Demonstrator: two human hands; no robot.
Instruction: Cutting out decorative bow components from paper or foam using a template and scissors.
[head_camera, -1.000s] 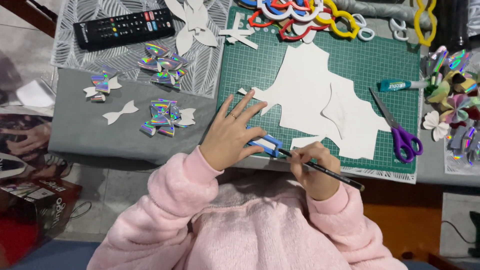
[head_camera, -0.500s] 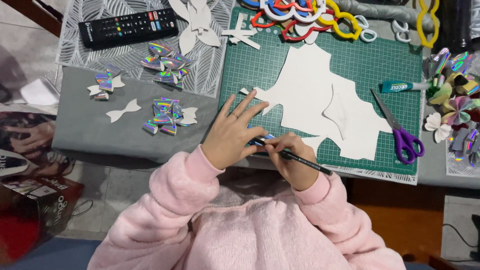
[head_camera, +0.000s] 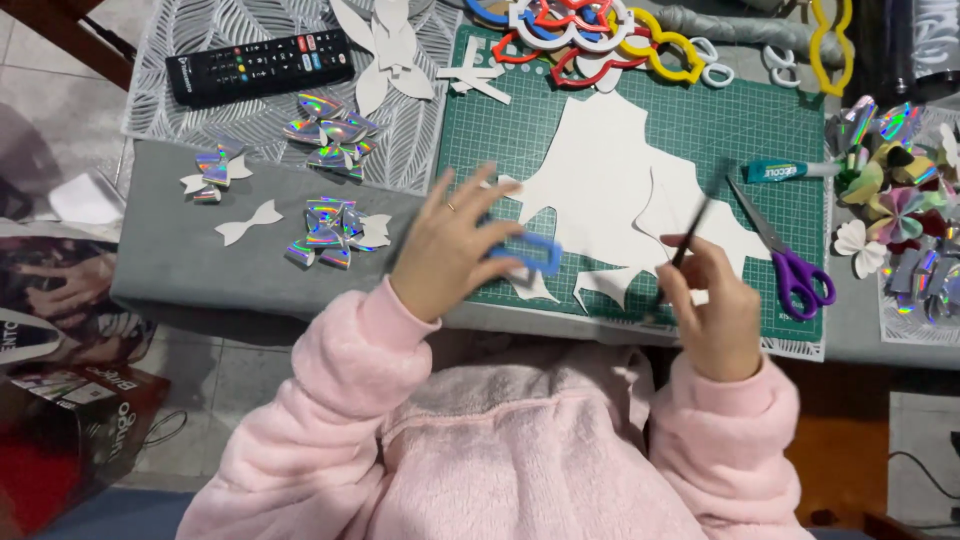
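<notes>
Blue stencil (head_camera: 528, 254) sits pinched under the left hand (head_camera: 450, 245), fingers spread, on the green mat (head_camera: 640, 130). Just beside it, the right hand (head_camera: 712, 305) grips a dark pen (head_camera: 690, 240), tip raised over white paper (head_camera: 610, 180). Purple scissors (head_camera: 790, 265) lie right of that hand.

**Blue template and pen, both held**

Blue template (head_camera: 528, 252): small open outline frame, held at its left end by left hand (head_camera: 450, 250), low over the green mat's near edge, roughly flat. Pen (head_camera: 683, 250): thin, dark, blurred, gripped in right hand (head_camera: 712, 305), tilted, upper end pointing up-right over white paper.
</notes>
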